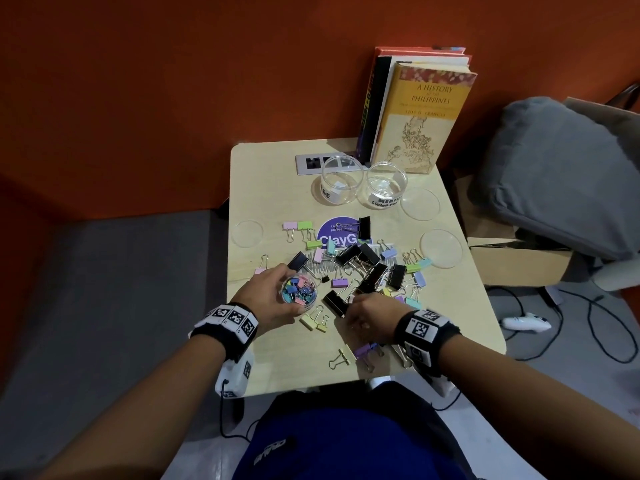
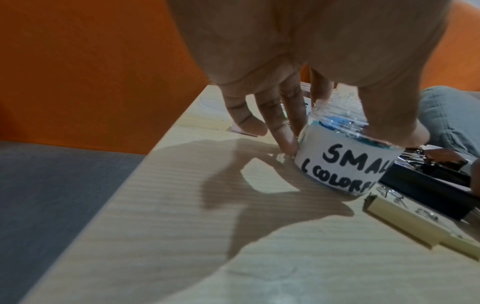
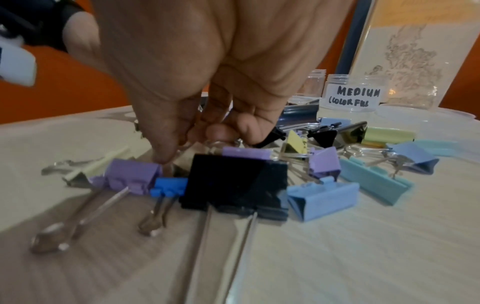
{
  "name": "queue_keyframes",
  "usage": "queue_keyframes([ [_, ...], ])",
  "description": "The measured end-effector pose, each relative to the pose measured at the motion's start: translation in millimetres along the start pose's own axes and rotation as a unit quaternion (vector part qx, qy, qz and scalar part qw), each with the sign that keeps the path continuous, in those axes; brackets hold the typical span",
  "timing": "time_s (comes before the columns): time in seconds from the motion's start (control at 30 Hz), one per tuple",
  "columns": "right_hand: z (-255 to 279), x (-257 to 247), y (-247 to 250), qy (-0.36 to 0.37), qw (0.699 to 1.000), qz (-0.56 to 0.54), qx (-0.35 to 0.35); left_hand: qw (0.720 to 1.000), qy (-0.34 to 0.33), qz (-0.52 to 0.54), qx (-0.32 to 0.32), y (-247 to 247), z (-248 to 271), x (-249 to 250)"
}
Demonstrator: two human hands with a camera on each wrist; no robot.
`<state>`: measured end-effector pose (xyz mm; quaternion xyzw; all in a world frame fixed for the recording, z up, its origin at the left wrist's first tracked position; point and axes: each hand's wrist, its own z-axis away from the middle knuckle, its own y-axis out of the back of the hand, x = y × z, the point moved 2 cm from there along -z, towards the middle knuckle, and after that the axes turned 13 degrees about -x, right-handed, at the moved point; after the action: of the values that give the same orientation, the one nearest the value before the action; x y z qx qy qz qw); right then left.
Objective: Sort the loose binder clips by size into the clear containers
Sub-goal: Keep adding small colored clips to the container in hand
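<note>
My left hand (image 1: 285, 291) grips a clear jar (image 1: 301, 291) full of small colourful binder clips; its label reads SMALL (COLORFUL) (image 2: 345, 164), and the fingers and thumb (image 2: 405, 133) wrap its rim. My right hand (image 1: 356, 304) is down on the loose clip pile (image 1: 363, 261), with thumb and curled fingers pinched together (image 3: 192, 142) on a clip's wire handle behind a large black clip (image 3: 233, 185). A small blue clip (image 3: 170, 186) and a purple clip (image 3: 132, 174) lie just left of it. Two empty jars stand at the back, one labelled large (image 1: 341, 183) and one medium (image 1: 386, 185).
Three clear lids lie on the table: far left (image 1: 247, 233), beside the medium jar (image 1: 420, 204), and at the right edge (image 1: 441, 247). Books (image 1: 422, 116) stand against the orange wall. A cardboard box (image 1: 519, 265) and a grey cushion sit off the table's right side.
</note>
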<state>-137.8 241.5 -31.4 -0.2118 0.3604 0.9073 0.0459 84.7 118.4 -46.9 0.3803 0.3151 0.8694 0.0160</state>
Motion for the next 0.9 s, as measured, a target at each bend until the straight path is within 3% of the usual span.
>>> queue_keyframes([
  [0.37,-2.3,4.5,-9.8,-0.030,0.998,0.063,0.007,1.000,0.003,-0.002,-0.006,-0.2,0.5,-1.1],
  [0.9,0.7,1.1,-0.3,-0.033,0.997,0.018,0.071,1.000,0.005,-0.012,-0.004,-0.2,0.3,-0.7],
])
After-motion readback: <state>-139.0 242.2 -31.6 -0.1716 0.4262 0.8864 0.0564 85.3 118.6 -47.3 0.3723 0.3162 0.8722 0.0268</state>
